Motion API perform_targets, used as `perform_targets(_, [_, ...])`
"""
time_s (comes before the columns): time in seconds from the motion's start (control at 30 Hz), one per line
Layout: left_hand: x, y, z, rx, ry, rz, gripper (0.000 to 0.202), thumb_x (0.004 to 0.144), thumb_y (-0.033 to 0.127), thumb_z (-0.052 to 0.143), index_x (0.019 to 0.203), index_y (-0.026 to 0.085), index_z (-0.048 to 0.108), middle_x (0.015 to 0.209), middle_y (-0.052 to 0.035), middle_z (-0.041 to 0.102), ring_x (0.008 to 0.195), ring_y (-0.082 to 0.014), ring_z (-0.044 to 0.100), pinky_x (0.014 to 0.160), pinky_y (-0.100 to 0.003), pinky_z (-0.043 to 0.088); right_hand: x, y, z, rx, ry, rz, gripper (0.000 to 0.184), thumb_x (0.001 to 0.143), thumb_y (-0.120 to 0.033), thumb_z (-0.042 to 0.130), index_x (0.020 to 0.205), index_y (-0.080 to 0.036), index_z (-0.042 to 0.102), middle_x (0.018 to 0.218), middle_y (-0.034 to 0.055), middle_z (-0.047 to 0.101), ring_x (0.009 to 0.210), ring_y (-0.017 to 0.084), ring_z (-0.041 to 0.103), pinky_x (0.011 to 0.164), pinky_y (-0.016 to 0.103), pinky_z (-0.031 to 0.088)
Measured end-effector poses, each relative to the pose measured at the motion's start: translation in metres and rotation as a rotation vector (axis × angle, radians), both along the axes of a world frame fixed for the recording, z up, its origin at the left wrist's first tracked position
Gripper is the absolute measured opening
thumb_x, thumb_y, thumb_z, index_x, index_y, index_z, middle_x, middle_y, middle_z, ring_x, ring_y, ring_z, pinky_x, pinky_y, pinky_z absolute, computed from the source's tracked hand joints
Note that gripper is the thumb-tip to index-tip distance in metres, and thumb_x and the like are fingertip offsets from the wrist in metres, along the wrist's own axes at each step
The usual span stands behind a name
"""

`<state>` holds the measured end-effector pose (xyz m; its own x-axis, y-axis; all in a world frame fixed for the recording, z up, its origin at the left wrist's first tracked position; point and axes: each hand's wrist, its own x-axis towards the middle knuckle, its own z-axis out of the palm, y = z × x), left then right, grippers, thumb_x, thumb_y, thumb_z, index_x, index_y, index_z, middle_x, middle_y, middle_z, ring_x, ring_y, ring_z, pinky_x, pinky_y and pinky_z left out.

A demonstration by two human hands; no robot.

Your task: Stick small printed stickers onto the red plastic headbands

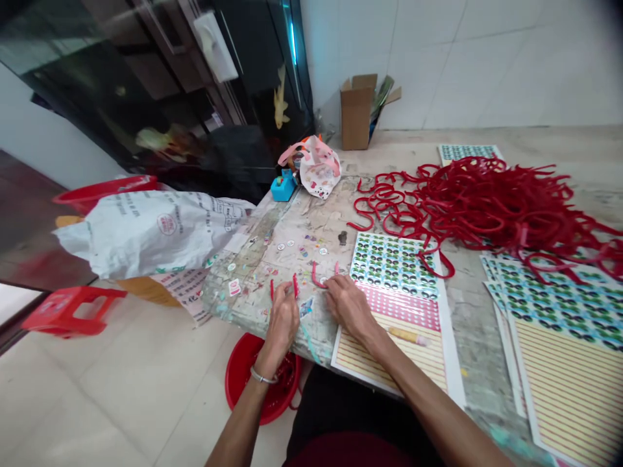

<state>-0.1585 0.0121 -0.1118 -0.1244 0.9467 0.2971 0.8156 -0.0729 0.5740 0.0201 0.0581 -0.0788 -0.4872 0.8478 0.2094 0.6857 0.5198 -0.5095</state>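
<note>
The left hand (pixel 281 319) and the right hand (pixel 348 306) were held low and close together over a worn tabletop (pixel 467 311), and this position seemed to have been chosen so that small pieces could be handled near the body. The fingers (pixel 291 293) of the left hand were bent and closed toward a short red plastic piece (pixel 294 285), but it could not be told whether the piece was really gripped. The fingers (pixel 331 287) of the right hand were lightly curved beside a hooked red plastic piece (pixel 317 280); no firm clench was seen, and a hold could not be confirmed.

Both pieces were lying on the table, just in front of the fingers. They were thin, glossy and bright red, and one was bent into a hook shape. A large tangled pile of similar red plastic hooks (pixel 487 207) had been placed farther away on the right, probably because much room was needed for it. A printed sheet (pixel 394 305) with rows of eye-like patterns was laid flat beside the right hand, within easy reach, and a stack of similar sheets (pixel 559 324) was kept to the right. A red basin (pixel 243 376) was set on the floor below the table edge, under the left forearm, where it could be reached easily.
</note>
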Motion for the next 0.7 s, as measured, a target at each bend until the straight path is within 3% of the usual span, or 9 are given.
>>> perform_targets(0.1, [-0.005,0.009,-0.016,0.016,0.035,0.017,0.028,0.078,0.010,0.040,0.103,0.013,0.053,0.111,-0.0110,0.047,0.108,-0.0242,0.045,0.094,-0.045,0.038,-0.018,0.013,-0.011,0.025,-0.077,0.003,0.019,0.084,-0.009,0.043,0.089,-0.015,0.060,0.097,0.0133,0.057,0.100,0.025,0.047,0.084,0.040,0.038])
perform_targets(0.2, [0.000,0.010,-0.019,0.020,0.039,0.002,0.027,0.079,0.012,0.039,0.101,0.013,0.054,0.109,-0.0112,0.048,0.107,-0.0244,0.045,0.095,-0.045,0.038,-0.027,0.019,-0.020,0.037,-0.083,0.012,0.020,0.083,-0.005,0.041,0.086,-0.014,0.060,0.092,0.0132,0.058,0.097,0.025,0.048,0.084,0.040,0.037])
perform_targets(0.3, [0.001,0.013,-0.016,0.033,0.090,0.005,0.025,0.080,0.013,0.037,0.098,0.013,0.055,0.105,-0.0112,0.050,0.104,-0.0249,0.047,0.093,-0.044,0.041,-0.032,0.017,-0.018,0.060,-0.058,0.073,0.016,0.084,-0.011,0.046,0.077,-0.016,0.060,0.081,0.0055,0.060,0.084,0.017,0.053,0.080,0.029,0.040])
perform_targets(0.4, [-0.005,0.019,-0.010,0.085,0.118,0.036,0.026,0.079,0.014,0.037,0.096,0.013,0.055,0.102,-0.0119,0.050,0.101,-0.0265,0.049,0.091,-0.047,0.042,-0.020,0.018,-0.008,0.119,-0.013,0.075,0.007,0.083,-0.023,0.053,0.083,-0.022,0.060,0.085,-0.0014,0.062,0.084,0.011,0.054,0.076,0.020,0.041])
perform_targets(0.47, [-0.009,0.021,-0.004,0.176,0.149,0.114,0.026,0.079,0.017,0.037,0.095,0.010,0.056,0.106,-0.0152,0.049,0.104,-0.0288,0.048,0.091,-0.048,0.042,0.007,0.021,-0.001,0.172,0.009,-0.026,0.011,0.084,-0.026,0.052,0.092,-0.023,0.059,0.094,-0.0013,0.062,0.089,0.011,0.053,0.079,0.020,0.040])
perform_targets(0.57, [-0.005,0.016,0.005,0.250,0.163,0.138,0.027,0.081,0.021,0.039,0.100,0.009,0.056,0.110,-0.0162,0.049,0.106,-0.0292,0.047,0.092,-0.046,0.042,0.074,0.028,0.003,0.244,0.021,-0.340,0.022,0.088,-0.019,0.040,0.103,-0.016,0.055,0.105,0.0095,0.057,0.097,0.018,0.049,0.083,0.030,0.039])
perform_targets(0.63, [0.009,0.008,0.009,0.254,0.122,0.096,0.027,0.083,0.021,0.040,0.104,0.013,0.055,0.109,-0.0135,0.050,0.105,-0.0268,0.049,0.092,-0.045,0.042,0.120,0.033,-0.001,0.283,0.013,-0.541,0.024,0.088,-0.018,0.037,0.103,-0.013,0.055,0.103,0.0145,0.055,0.095,0.024,0.047,0.079,0.038,0.038])
perform_targets(0.7, [0.033,0.001,0.010,0.236,0.054,-0.004,0.027,0.084,0.020,0.040,0.105,0.014,0.055,0.110,-0.0127,0.050,0.105,-0.0251,0.050,0.094,-0.044,0.041,0.157,0.038,-0.007,0.300,-0.013,-0.642,0.020,0.086,-0.018,0.040,0.094,-0.012,0.057,0.092,0.0140,0.057,0.087,0.025,0.047,0.074,0.038,0.038])
